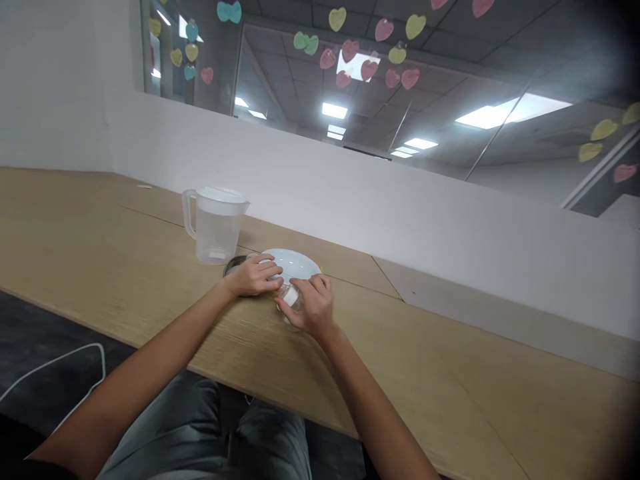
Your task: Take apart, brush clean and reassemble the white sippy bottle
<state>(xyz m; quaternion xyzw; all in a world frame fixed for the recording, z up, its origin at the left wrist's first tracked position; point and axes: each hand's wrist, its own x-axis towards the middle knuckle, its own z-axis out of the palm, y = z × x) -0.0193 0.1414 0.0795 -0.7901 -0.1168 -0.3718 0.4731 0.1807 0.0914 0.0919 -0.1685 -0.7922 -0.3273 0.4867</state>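
While both forearms reached in over the wooden desk (165, 267) from the near edge, the right hand (311, 303) held a small clear container (293, 300) with a white part (291, 295) on it. Its thumb lay at the near side and its bent fingers at the far side, closed partway around the container.

The left hand (256, 275) was at nine to ten o'clock from the container, palm down, its fingers loosely bent and a little apart, with the fingertips close to the container; whether they gripped anything could not be told.

Just beyond the hands, at twelve o'clock from the container, a pale, shiny plate (295, 261) lay on the desk, its near edge partly hidden by the fingers. A dark, round-edged item (233, 265) showed behind the left hand, too covered to make out. At ten o'clock from the container, a translucent pitcher (217, 230) stood upright, white lid (223, 194) on top, handle at its nine o'clock side and spout at its three. Farther out at ten o'clock, a small flat piece (144, 187) lay near the white wall (300, 187).
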